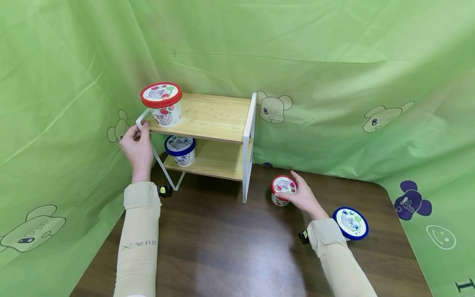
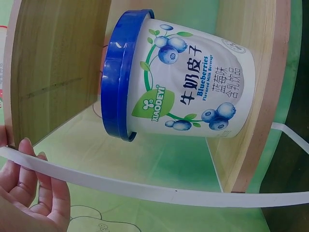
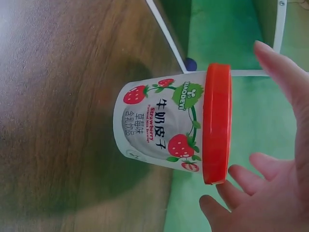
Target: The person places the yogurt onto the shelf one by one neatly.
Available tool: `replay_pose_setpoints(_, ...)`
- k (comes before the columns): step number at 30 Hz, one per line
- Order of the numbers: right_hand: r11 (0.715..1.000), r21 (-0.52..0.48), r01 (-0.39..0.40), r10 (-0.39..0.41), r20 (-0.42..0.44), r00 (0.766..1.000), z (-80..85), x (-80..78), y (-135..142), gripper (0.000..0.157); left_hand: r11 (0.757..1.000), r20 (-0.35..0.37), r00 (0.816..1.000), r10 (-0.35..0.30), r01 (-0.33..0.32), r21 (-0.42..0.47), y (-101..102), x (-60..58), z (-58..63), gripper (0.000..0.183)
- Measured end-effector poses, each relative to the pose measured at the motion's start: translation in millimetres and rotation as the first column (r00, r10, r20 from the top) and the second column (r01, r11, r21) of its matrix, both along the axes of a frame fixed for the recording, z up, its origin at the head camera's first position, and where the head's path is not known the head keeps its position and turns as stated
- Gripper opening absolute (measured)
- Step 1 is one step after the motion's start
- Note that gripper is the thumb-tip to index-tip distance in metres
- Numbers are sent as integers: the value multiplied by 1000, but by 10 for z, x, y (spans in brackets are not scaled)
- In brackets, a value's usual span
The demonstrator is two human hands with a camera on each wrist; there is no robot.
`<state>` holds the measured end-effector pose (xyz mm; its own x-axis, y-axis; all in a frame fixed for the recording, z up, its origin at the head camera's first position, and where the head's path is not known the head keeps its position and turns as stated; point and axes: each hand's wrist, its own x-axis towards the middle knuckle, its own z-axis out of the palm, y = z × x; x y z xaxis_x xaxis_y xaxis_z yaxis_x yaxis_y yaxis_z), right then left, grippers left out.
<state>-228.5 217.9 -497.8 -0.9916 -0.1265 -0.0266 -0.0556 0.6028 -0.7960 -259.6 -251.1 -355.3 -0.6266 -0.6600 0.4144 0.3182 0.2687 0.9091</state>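
Note:
My left hand grips the upper left corner of a two-tier shelf rack; in the left wrist view its fingers lie against the white side bar. A red-lidded strawberry tub stands on the top board beside that hand. On the lower board sits a blue-lidded blueberry tub. At the right of the rack, another red-lidded strawberry tub stands upright on the table. My right hand is spread at its lid, thumb and fingers apart on either side.
A second blue-lidded tub stands on the brown wooden table, close by the right forearm and partly hidden by the sleeve. Green cloth printed with bear figures hangs behind and at both sides. The rack's white right leg reaches the table.

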Motion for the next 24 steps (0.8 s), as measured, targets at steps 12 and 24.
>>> replay_pose_setpoints(12,999,25,-36,37,-8,999,-86,-71,-2,107,1000,17,1000,-12,11,12,-8,8,7,24)
replay_pose_setpoints(24,999,30,-32,33,-19,999,-185,-105,24,106,999,5,1000,-20,20,37,-16,-18,-4,22)
